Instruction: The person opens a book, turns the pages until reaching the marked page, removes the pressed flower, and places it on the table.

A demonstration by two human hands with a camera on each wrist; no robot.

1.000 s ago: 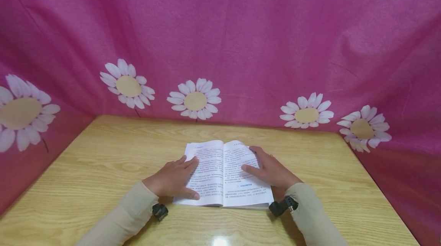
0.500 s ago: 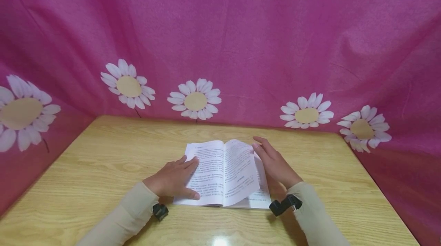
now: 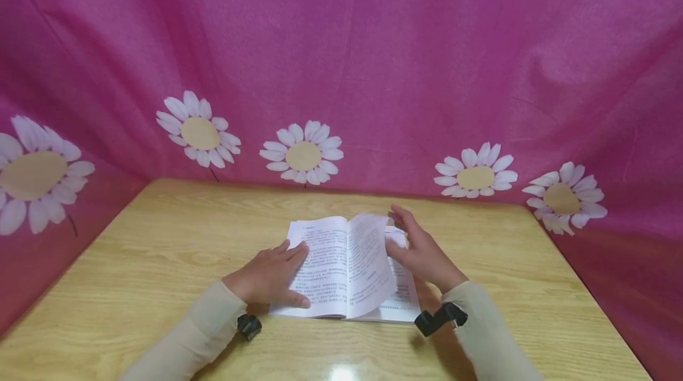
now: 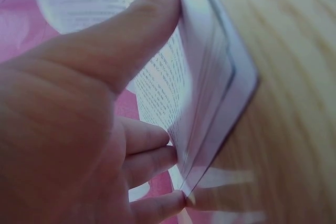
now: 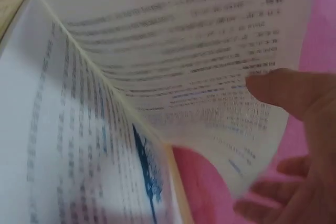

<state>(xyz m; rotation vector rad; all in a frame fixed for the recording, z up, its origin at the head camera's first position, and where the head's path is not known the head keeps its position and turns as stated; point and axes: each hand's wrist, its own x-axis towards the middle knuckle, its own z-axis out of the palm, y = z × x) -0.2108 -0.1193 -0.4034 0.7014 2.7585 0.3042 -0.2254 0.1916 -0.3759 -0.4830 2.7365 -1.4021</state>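
Observation:
An open book (image 3: 320,268) with printed white pages lies on the wooden table. My left hand (image 3: 268,276) rests on its left page, fingers spread and thumb near the bottom edge. In the left wrist view, that thumb (image 4: 139,27) lies over the page and the fingertips meet the book's outer edge. A right-hand page (image 3: 370,268) stands raised and curved toward the spine. My right hand (image 3: 424,253) is beside it, its thumb (image 5: 278,90) against the page's underside and its fingers extended past the page's edge. A blue tree picture (image 5: 147,171) shows on the page beneath.
The wood-grain table (image 3: 160,239) spreads around the book. A pink cloth (image 3: 384,73) with large white daisies hangs along the back and both sides. Black wrist straps (image 3: 441,317) sit at the light sleeves (image 3: 480,327).
My right thumb has gone from the top of the right page to underneath it. The page has lifted and bent leftward, uncovering the one below. My left hand has stayed in place.

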